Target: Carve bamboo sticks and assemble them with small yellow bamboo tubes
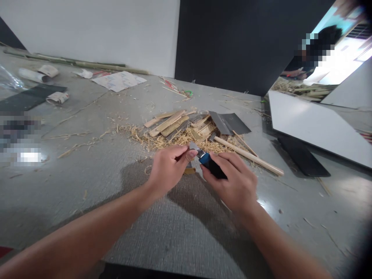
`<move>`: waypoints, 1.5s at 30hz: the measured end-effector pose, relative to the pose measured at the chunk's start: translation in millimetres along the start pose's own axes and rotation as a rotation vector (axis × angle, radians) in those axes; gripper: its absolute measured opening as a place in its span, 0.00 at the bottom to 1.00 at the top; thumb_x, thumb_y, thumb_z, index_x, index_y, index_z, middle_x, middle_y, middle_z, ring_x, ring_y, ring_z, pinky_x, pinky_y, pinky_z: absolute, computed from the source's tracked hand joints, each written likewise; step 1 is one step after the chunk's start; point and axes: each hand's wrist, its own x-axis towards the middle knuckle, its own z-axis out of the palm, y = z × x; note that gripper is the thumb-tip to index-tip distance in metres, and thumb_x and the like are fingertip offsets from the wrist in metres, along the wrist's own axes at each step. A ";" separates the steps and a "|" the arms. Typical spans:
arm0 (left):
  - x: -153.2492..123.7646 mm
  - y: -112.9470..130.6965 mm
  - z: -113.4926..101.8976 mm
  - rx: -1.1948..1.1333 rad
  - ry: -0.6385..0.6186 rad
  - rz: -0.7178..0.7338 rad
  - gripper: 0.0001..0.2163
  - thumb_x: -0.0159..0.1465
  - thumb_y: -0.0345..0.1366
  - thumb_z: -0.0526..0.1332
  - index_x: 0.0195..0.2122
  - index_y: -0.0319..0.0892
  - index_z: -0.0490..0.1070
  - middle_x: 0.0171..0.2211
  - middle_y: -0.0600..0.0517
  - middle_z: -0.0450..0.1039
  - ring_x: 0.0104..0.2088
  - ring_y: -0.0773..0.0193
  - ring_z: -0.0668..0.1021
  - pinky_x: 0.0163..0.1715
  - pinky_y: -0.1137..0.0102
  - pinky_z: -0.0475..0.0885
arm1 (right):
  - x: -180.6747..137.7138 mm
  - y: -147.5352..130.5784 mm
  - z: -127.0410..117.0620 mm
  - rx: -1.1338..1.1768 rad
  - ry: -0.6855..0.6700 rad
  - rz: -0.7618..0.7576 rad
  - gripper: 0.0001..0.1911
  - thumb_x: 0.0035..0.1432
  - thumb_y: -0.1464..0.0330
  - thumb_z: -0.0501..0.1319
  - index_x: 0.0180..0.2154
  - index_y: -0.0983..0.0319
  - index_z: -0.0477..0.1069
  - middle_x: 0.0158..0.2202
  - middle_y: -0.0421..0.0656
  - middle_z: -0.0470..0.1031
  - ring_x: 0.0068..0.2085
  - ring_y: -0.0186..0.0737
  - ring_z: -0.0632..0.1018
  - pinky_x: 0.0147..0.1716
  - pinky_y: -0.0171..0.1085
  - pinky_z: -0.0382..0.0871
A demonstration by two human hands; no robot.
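Observation:
My right hand (234, 182) is closed round a knife with a blue and black handle (210, 163), its short blade pointing left. My left hand (168, 166) pinches a small piece of bamboo wrapped in grey sandpaper (192, 147) right at the blade. Both hands meet over the grey floor just in front of a heap of bamboo strips (174, 123) and pale shavings (162, 140).
A dark sandpaper sheet (228, 122) and a long bamboo stick (251, 156) lie right of the heap. A black phone (302, 157) and a white board (314, 124) lie at the right. Long bamboo poles (87, 64), paper rolls (35, 74) and printed sheets (119, 80) lie at the back left.

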 end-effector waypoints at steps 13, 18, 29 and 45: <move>-2.0 0.4 -0.5 -0.055 0.082 -0.187 0.23 0.60 0.52 0.62 0.16 0.39 0.63 0.15 0.58 0.51 0.18 0.72 0.57 0.17 0.74 0.49 | 1.9 -4.8 0.5 -0.024 0.073 0.012 0.13 0.54 0.69 0.67 0.43 0.62 0.74 0.37 0.45 0.77 0.37 0.40 0.79 0.38 0.38 0.76; -0.7 -3.7 -1.2 -0.065 0.071 -0.186 0.22 0.65 0.50 0.56 0.20 0.40 0.64 0.16 0.58 0.52 0.19 0.71 0.59 0.18 0.74 0.52 | 6.1 -0.3 -4.0 -0.079 0.210 -0.008 0.16 0.51 0.70 0.69 0.44 0.61 0.73 0.37 0.45 0.77 0.37 0.42 0.79 0.39 0.41 0.76; 2.6 2.0 0.5 -0.867 -0.189 -0.386 0.07 0.68 0.39 0.55 0.42 0.42 0.66 0.22 0.58 0.60 0.18 0.74 0.59 0.16 0.79 0.55 | 2.7 15.0 5.0 0.030 0.091 0.328 0.14 0.52 0.64 0.67 0.40 0.63 0.74 0.36 0.47 0.77 0.36 0.43 0.77 0.37 0.43 0.75; 1.6 -5.4 -7.0 -1.126 -0.241 -0.480 0.13 0.67 0.47 0.55 0.32 0.42 0.66 0.18 0.61 0.49 0.15 0.76 0.51 0.13 0.78 0.49 | 4.0 6.4 1.8 0.084 0.023 0.335 0.14 0.52 0.63 0.66 0.41 0.63 0.74 0.37 0.46 0.77 0.36 0.42 0.77 0.37 0.42 0.74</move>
